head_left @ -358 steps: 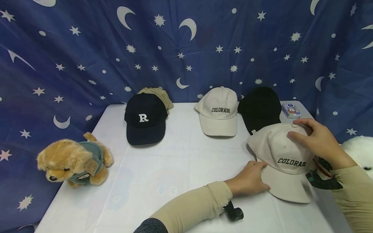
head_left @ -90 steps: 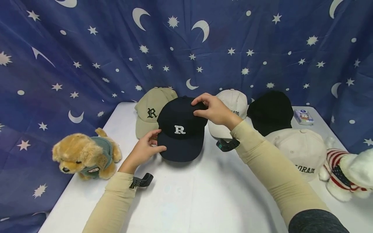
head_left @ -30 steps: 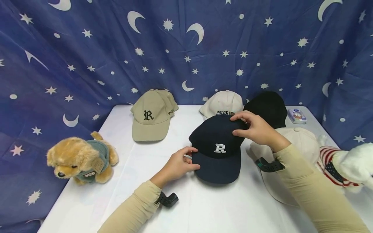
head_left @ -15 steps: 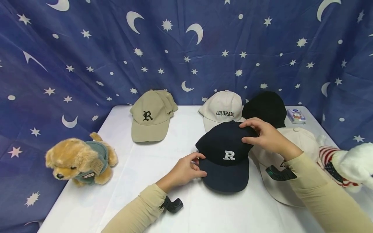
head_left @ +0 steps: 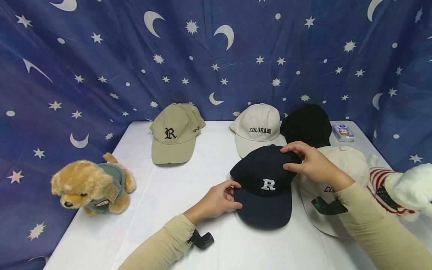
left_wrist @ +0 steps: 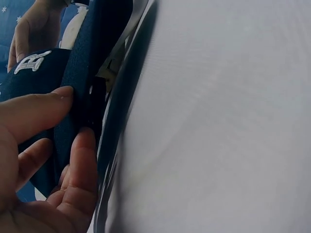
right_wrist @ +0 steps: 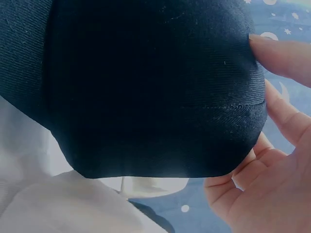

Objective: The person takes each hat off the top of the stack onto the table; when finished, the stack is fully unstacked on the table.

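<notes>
A navy baseball cap (head_left: 261, 208) with a white letter R sits at the middle right of the table, brim toward me. My left hand (head_left: 216, 200) pinches its brim at the left side; in the left wrist view the thumb lies on one face of the brim and fingers on the other. My right hand (head_left: 315, 165) grips the crown at the upper right, thumb and fingers spread over the cloth. Just behind stands a cream COLORADO cap (head_left: 258, 120). A second cream cap (head_left: 349, 165) lies to the right, partly hidden by my right hand and sleeve.
A khaki cap (head_left: 175, 131) stands at the back left and a black cap (head_left: 308, 125) at the back right, near a small purple-white pack (head_left: 343, 133). Plush toys flank the table: a tan dog (head_left: 84, 183) left, a white one (head_left: 411, 185) right. A starry curtain (head_left: 182, 45) hangs behind.
Earlier both hands were on the right-hand cream cap. Since then they have carried the navy cap from before the khaki cap rightward and toward me; in the last half second it shifted only slightly.
</notes>
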A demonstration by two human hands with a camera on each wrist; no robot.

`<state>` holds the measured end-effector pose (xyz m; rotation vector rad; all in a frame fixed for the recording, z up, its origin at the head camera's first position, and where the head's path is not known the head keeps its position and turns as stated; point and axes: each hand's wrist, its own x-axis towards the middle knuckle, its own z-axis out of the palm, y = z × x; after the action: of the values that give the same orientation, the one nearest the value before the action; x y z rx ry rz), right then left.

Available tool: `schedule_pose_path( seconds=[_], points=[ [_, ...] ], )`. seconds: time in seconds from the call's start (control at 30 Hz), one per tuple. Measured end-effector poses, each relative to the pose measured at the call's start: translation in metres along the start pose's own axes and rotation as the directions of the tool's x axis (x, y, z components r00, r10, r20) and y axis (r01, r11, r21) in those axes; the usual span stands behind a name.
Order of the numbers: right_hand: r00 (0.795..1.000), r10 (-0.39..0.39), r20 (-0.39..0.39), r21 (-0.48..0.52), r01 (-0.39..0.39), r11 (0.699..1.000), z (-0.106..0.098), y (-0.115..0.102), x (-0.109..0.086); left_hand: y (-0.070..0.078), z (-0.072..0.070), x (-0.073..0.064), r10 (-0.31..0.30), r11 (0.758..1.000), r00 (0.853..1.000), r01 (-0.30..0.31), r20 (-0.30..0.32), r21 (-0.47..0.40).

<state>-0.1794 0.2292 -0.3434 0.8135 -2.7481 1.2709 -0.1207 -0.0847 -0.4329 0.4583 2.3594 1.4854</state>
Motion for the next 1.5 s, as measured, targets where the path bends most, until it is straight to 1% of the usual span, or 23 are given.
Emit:
schedule_pose_path(
  seconds=[0.3,0.5,0.83,1.0,1.23,1.5],
  points=[
    [1.000,-0.006,-0.022,-0.011,0.006,1.000,0.002,0.004,-0.007,-0.001,0.004,0.001,0.002,1.000,1.000,-0.002,0.025,-0.011],
    [0.999,-0.018,-0.040,-0.013,0.017,1.000,0.004,0.007,-0.009,0.000,0.006,0.001,-0.016,1.000,0.999,0.016,0.037,-0.003],
    [0.999,0.038,-0.012,-0.011,-0.039,0.999,0.002,0.007,-0.011,-0.002,0.010,0.006,-0.020,0.998,0.999,0.018,0.038,0.058],
    [0.999,0.039,-0.012,-0.029,-0.039,0.999,0.002,0.010,-0.012,0.002,0.012,0.008,-0.013,0.996,0.999,0.009,0.038,0.093],
    [0.999,0.043,-0.023,-0.055,-0.044,0.998,0.000,0.013,-0.012,0.009,0.012,0.009,-0.050,0.990,0.995,0.038,0.085,0.135],
    [0.998,0.060,-0.035,-0.061,-0.062,0.996,-0.004,0.016,-0.013,0.015,0.011,0.009,-0.067,0.990,0.993,0.053,0.101,0.133]
  ],
)
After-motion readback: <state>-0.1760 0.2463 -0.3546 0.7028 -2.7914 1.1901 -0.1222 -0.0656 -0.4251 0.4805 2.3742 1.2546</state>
